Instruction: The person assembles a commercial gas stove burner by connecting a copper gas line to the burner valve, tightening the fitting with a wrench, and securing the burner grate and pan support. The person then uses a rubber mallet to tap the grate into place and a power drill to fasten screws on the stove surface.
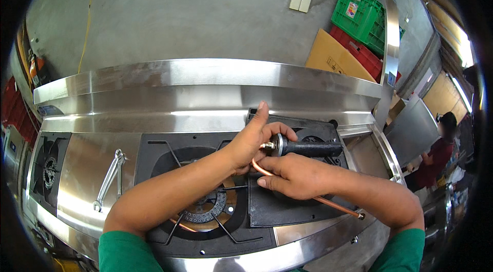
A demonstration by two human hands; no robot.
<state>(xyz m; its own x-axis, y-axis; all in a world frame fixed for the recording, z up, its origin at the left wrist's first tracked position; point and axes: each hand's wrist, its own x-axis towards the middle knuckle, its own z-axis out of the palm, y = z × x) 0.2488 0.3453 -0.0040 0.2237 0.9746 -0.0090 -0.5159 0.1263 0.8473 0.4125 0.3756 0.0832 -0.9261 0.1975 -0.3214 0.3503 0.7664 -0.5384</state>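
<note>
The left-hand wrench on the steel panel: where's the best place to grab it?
Probably mid-shank on the left-hand wrench, from above and its left: there the slim shank splays away from the other wrench, while their upper ends crowd together.

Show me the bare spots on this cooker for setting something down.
Free: the steel panel, left of the wrenches and right of the leftmost burner. A narrow steel strip also shows in front of the black plate. Crowded: around that plate, where left hand, right hand, copper tube and black cylinder gather.
</note>
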